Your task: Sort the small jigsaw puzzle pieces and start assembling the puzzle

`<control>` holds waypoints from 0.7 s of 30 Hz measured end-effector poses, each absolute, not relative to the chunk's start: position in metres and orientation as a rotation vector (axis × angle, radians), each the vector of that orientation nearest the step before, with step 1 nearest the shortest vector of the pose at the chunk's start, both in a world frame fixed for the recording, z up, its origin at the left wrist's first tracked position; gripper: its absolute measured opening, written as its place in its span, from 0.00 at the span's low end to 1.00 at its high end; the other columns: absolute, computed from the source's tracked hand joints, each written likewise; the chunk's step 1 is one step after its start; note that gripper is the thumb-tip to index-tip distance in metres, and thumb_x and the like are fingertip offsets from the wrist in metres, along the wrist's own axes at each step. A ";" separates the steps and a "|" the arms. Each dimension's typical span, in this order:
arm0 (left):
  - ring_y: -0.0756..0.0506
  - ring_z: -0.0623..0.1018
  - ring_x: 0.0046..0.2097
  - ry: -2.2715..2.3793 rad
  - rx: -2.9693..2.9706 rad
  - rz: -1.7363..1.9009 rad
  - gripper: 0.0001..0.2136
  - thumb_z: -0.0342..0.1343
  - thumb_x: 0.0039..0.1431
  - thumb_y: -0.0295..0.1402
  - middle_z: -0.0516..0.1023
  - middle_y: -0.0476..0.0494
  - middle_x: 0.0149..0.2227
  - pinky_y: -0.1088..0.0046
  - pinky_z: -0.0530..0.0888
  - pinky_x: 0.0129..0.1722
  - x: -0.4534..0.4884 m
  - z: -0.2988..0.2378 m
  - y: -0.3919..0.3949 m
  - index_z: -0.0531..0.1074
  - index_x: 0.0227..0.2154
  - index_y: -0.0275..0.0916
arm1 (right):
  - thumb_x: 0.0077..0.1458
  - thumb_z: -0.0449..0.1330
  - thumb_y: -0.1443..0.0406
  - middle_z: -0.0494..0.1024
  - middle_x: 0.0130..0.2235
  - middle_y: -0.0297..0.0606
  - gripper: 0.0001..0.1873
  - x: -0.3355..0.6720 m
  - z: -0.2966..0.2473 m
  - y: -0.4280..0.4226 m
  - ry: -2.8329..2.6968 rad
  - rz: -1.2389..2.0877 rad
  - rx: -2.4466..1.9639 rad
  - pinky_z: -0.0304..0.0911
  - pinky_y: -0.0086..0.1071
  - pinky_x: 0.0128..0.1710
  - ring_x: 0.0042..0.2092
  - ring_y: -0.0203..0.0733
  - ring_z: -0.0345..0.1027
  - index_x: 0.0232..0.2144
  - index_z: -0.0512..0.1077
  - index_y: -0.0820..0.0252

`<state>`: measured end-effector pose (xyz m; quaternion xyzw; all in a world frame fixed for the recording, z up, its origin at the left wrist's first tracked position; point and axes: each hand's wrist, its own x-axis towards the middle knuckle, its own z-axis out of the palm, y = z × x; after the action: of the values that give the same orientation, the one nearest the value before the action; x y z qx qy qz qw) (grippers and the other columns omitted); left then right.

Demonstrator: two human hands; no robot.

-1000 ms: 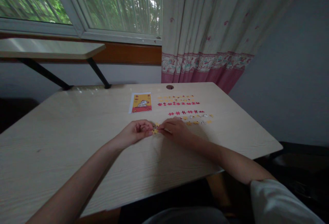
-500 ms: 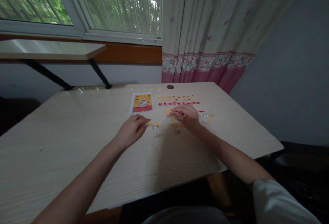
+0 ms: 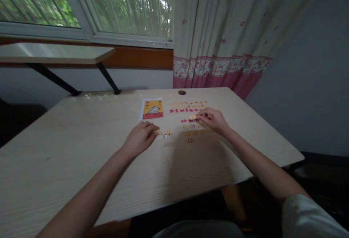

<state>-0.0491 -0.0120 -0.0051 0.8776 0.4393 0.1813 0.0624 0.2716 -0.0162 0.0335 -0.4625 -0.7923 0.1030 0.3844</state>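
Note:
My right hand (image 3: pixel 214 119) pinches a yellow jigsaw piece (image 3: pixel 193 116) between thumb and fingertips, just above a short row of red jigsaw pieces (image 3: pixel 184 121). Below it lie more yellow pieces (image 3: pixel 195 133) and a dark-patterned piece (image 3: pixel 189 140). My left hand (image 3: pixel 140 136) rests on the table with fingers loosely bent and thumb apart from the index finger. Beside its fingertips are a yellow piece (image 3: pixel 159 133) and a white-and-yellow piece (image 3: pixel 166 135). Some pieces are partly hidden by my right hand.
A picture card (image 3: pixel 152 108) with a white animal on yellow and red lies beyond my left hand. Rows of yellow pieces (image 3: pixel 188 103) and red pieces (image 3: pixel 187 110) stretch to its right. A raised shelf (image 3: pixel 57 53) stands at the back left of the wooden table (image 3: pixel 81 139).
My right hand has moved to the right, carrying the yellow piece, and uncovers red pieces where it was. My left hand stays in place. The view has shifted slightly.

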 end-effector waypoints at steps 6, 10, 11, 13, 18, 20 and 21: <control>0.41 0.71 0.42 1.301 2.613 0.541 0.10 0.48 0.60 0.34 0.73 0.40 0.37 0.62 0.68 0.44 -0.050 -0.005 -0.008 0.73 0.36 0.38 | 0.45 0.61 0.48 0.77 0.27 0.40 0.22 0.362 0.029 -0.024 -1.831 0.588 -1.478 0.61 0.30 0.28 0.27 0.37 0.66 0.28 0.76 0.62; 0.41 0.71 0.40 1.285 2.562 0.537 0.07 0.49 0.58 0.34 0.72 0.41 0.34 0.63 0.67 0.41 -0.051 -0.004 -0.005 0.71 0.33 0.37 | 0.40 0.62 0.45 0.77 0.28 0.42 0.25 0.408 0.017 -0.036 -1.738 0.781 -1.622 0.60 0.30 0.27 0.28 0.37 0.67 0.27 0.76 0.62; 0.41 0.71 0.40 1.277 2.554 0.548 0.07 0.50 0.57 0.34 0.72 0.41 0.34 0.64 0.67 0.41 -0.051 -0.005 -0.004 0.70 0.32 0.37 | 0.40 0.62 0.45 0.77 0.28 0.42 0.26 0.415 0.014 -0.039 -1.745 0.831 -1.649 0.60 0.30 0.27 0.28 0.37 0.66 0.27 0.76 0.62; 0.41 0.70 0.40 1.267 2.539 0.568 0.07 0.50 0.57 0.34 0.72 0.41 0.33 0.64 0.67 0.41 -0.052 -0.006 -0.002 0.70 0.31 0.37 | 0.39 0.62 0.44 0.77 0.28 0.42 0.27 0.426 0.008 -0.043 -1.768 0.895 -1.684 0.61 0.30 0.28 0.28 0.37 0.67 0.28 0.76 0.63; 0.42 0.71 0.40 1.278 2.539 0.546 0.07 0.50 0.57 0.34 0.73 0.41 0.34 0.63 0.66 0.42 -0.055 -0.011 0.000 0.69 0.32 0.37 | 0.38 0.62 0.44 0.76 0.26 0.40 0.27 0.434 0.003 -0.047 -1.793 0.833 -1.740 0.61 0.31 0.28 0.28 0.38 0.67 0.27 0.77 0.62; 0.42 0.71 0.40 1.283 2.551 0.534 0.07 0.49 0.57 0.35 0.72 0.41 0.34 0.63 0.66 0.42 -0.055 -0.011 0.000 0.69 0.33 0.37 | 0.38 0.62 0.44 0.76 0.26 0.39 0.26 0.434 0.003 -0.047 -1.805 0.807 -1.747 0.60 0.31 0.27 0.28 0.38 0.67 0.28 0.77 0.61; 0.42 0.71 0.40 1.285 2.556 0.537 0.07 0.49 0.57 0.34 0.72 0.41 0.34 0.63 0.66 0.42 -0.055 -0.011 -0.001 0.69 0.33 0.37 | 0.39 0.62 0.45 0.76 0.26 0.39 0.25 0.434 0.002 -0.047 -1.810 0.801 -1.746 0.61 0.32 0.27 0.28 0.39 0.67 0.28 0.77 0.61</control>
<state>-0.0552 -0.0007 -0.0112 0.8722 0.4386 0.1834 0.1152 0.4344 -0.0474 0.0022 -0.6408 -0.6642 0.2939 0.2485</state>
